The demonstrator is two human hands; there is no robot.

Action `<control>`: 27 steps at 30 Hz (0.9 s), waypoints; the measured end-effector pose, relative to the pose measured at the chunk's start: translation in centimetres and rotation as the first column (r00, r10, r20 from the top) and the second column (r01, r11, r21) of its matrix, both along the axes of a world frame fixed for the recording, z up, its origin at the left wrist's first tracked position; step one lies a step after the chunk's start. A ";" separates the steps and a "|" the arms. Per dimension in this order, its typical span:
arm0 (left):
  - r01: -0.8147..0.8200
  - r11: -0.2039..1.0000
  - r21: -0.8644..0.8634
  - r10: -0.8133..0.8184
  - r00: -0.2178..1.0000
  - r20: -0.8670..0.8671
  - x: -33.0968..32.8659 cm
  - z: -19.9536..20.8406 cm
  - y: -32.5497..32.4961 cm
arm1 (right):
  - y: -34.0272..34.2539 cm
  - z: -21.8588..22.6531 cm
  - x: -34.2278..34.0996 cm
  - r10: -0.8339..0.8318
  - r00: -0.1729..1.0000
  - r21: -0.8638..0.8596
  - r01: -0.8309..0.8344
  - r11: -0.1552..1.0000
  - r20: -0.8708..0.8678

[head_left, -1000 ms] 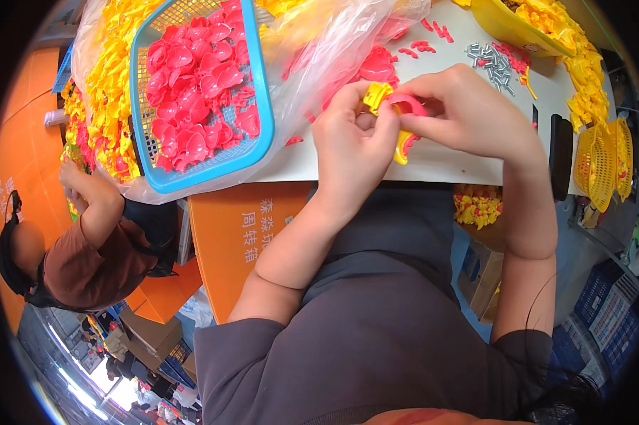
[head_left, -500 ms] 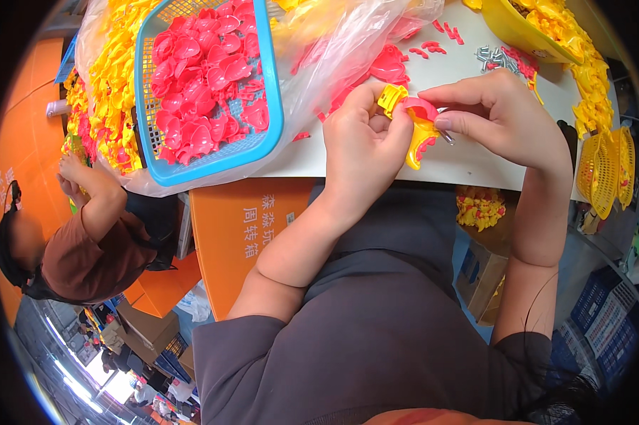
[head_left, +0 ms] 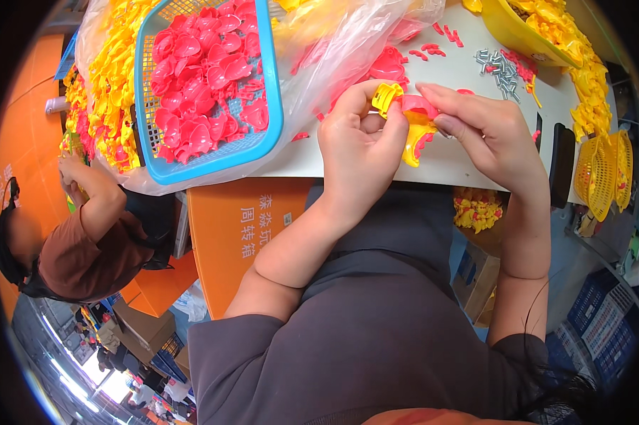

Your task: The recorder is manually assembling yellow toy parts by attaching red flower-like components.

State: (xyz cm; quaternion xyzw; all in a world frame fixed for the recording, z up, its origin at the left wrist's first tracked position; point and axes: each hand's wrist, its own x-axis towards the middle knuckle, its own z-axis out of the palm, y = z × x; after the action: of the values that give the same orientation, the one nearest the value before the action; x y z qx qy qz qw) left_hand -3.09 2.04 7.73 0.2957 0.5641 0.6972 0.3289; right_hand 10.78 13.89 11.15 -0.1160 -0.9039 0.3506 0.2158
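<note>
A yellow plastic toy part [head_left: 417, 143] with a pink piece [head_left: 420, 106] set against it is held between both hands above the front edge of the white table. My left hand [head_left: 362, 131] is closed around its yellow upper end, thumb and fingers pinching it. With thumb and forefinger, my right hand [head_left: 486, 127] pinches the pink piece from the other side. Something small and shiny shows by the right thumb, too hidden to name. Silver metal pins [head_left: 502, 74] lie scattered beyond my right hand, beside small pink parts [head_left: 523, 67].
A blue basket [head_left: 279, 106] full of pink cup-shaped parts stands at the left, on clear plastic sheeting [head_left: 312, 78]. Yellow parts heap up behind it. At the far right is a yellow container [head_left: 521, 35]. A co-worker [head_left: 92, 248] sits at the left.
My right hand has moved left and nearer to me, uncovering more of the metal pins and a dark strip at the table's right edge. Both hands still hold the toy part.
</note>
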 end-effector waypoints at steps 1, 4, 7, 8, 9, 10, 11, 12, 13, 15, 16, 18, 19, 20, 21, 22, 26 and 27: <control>0.003 1.000 0.030 -0.005 0.999 0.039 0.1 -0.1 0.0 | -0.5 -0.1 0.0 -0.073 0.997 -0.120 0.074 0.990 0.008; 0.014 1.000 0.018 -0.017 0.991 0.129 0.2 -0.1 0.2 | -2.3 -0.6 -0.3 -0.211 0.977 -0.295 0.210 0.932 0.031; 0.106 0.991 0.079 -0.117 0.981 0.152 -0.1 -0.2 0.1 | -2.1 -0.6 0.1 -0.268 0.961 -0.411 0.270 0.871 0.065; 0.117 0.990 0.084 -0.129 0.980 0.153 -0.4 0.0 0.0 | -1.6 -0.6 0.4 -0.257 0.962 -0.470 0.267 0.841 0.088; 0.254 0.967 0.034 -0.252 0.923 0.291 -1.0 0.4 -0.4 | -1.0 -0.6 0.9 -0.269 0.959 -0.465 0.279 0.840 0.088; 0.387 0.922 -0.001 -0.351 0.836 0.423 -1.9 0.8 -0.8 | -0.1 -0.6 1.5 -0.125 0.988 -0.409 0.149 0.900 0.086; 0.534 0.841 0.083 -0.480 0.668 0.569 -3.4 0.3 -1.2 | 0.6 -0.6 1.9 0.014 0.995 -0.348 0.020 0.937 0.097; 0.592 0.799 0.105 -0.517 0.588 0.622 -4.1 0.1 -1.3 | 0.8 -1.1 1.7 0.077 0.997 -0.341 -0.077 0.937 -0.014; 0.643 0.755 0.129 -0.543 0.502 0.673 -4.3 0.0 -1.4 | 1.0 -1.4 1.6 0.066 0.998 -0.336 -0.066 0.940 -0.010; 0.742 0.670 -0.028 -0.594 0.559 0.578 -3.9 -0.7 -1.3 | 1.1 -1.9 1.2 0.205 0.977 -0.407 -0.163 0.899 0.064; 0.784 0.586 -0.204 -0.642 0.603 0.473 -3.7 -1.0 -1.3 | 1.0 -2.0 0.9 0.226 0.970 -0.439 -0.163 0.883 0.095; 0.790 0.570 -0.226 -0.632 0.597 0.494 -3.7 -1.7 -1.5 | 1.0 -2.2 0.8 0.161 0.971 -0.502 -0.053 0.863 0.175; 0.792 0.554 -0.256 -0.616 0.597 0.514 -3.8 -1.8 -1.5 | 1.0 -2.3 0.7 0.105 0.962 -0.557 0.055 0.829 0.252; 0.777 0.541 -0.322 -0.564 0.619 0.546 -4.2 -1.5 -1.6 | 2.0 -2.6 0.8 -0.013 0.980 -0.382 0.089 0.920 0.197; 0.775 0.544 -0.322 -0.565 0.622 0.542 -4.5 -1.6 -1.8 | 3.5 -2.9 1.0 -0.219 0.940 -0.300 0.295 0.907 0.260; 0.749 0.607 -0.266 -0.526 0.629 0.572 -4.7 -2.1 -2.1 | 5.1 -3.0 1.2 -0.435 0.878 -0.140 0.466 0.874 0.201; 0.673 0.723 -0.159 -0.444 0.628 0.638 -4.6 -2.0 -2.4 | 10.2 -3.3 2.9 -0.683 0.683 0.121 0.679 0.724 0.259; 0.641 0.760 -0.109 -0.420 0.613 0.669 -4.5 -1.8 -2.6 | 11.1 -2.8 3.5 -0.659 0.597 0.194 0.656 0.729 0.457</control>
State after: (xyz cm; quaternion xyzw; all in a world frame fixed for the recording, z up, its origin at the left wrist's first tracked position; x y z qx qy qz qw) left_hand -7.60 -0.58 5.96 0.1501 0.4222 0.5139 0.7315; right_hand 14.32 25.01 8.31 -0.5258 -0.8215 0.2014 0.0899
